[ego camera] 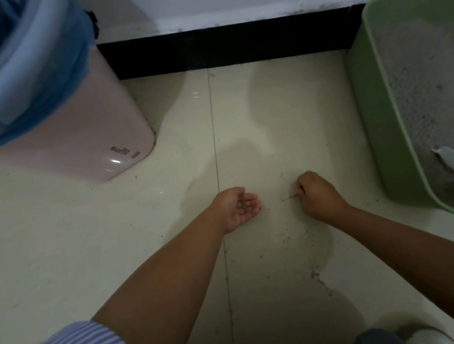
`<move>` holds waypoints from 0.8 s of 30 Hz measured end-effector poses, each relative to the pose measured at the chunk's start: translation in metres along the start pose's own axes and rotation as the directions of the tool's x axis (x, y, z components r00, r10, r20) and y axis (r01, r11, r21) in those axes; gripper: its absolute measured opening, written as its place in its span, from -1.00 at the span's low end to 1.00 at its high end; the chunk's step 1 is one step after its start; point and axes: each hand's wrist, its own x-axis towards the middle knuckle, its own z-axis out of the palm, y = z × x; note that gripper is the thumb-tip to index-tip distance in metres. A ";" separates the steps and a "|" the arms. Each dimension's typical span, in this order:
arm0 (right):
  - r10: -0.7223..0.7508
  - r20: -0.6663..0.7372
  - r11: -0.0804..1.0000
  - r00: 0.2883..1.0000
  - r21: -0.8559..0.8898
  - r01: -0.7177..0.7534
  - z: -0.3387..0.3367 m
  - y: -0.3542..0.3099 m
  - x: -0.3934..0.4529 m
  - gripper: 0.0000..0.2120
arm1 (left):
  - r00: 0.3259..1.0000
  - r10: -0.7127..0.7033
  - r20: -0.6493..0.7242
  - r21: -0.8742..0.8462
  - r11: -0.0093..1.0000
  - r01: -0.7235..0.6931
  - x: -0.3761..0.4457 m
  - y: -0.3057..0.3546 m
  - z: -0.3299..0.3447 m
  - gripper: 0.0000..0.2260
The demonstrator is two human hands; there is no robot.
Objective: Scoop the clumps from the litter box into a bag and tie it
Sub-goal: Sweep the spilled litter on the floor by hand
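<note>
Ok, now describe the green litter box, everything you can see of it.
The litter box is a pale green tub that looks like plastic, with smooth walls and a rounded rim and corner. It stands upright on the tiled floor at the right edge of the view, partly cut off, its far end near the black skirting. It holds grey litter, and a white scoop lies in it. Neither hand touches it.

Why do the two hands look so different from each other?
The left hand lies palm up, cupped, with a few litter bits in it. The right hand faces knuckles up, fingers curled down at the scattered bits on the floor. Both are bare and low over the tiles.
</note>
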 end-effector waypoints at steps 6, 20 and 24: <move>-0.021 0.035 0.927 0.999 0.374 0.006 -0.022 -0.015 -0.002 -0.76 | 0.995 -0.074 0.067 0.096 0.993 0.067 -0.001 -0.003 0.006 -0.59; -0.016 -0.010 0.996 1.000 -0.093 0.014 0.012 0.000 -0.010 -0.77 | 0.999 0.017 -0.039 0.163 0.987 -0.010 0.001 -0.002 -0.002 -0.60; -0.014 0.038 0.986 0.999 -0.167 0.020 0.013 -0.003 -0.005 -0.77 | 0.999 0.020 -0.038 0.163 0.987 -0.014 0.004 -0.003 -0.002 -0.61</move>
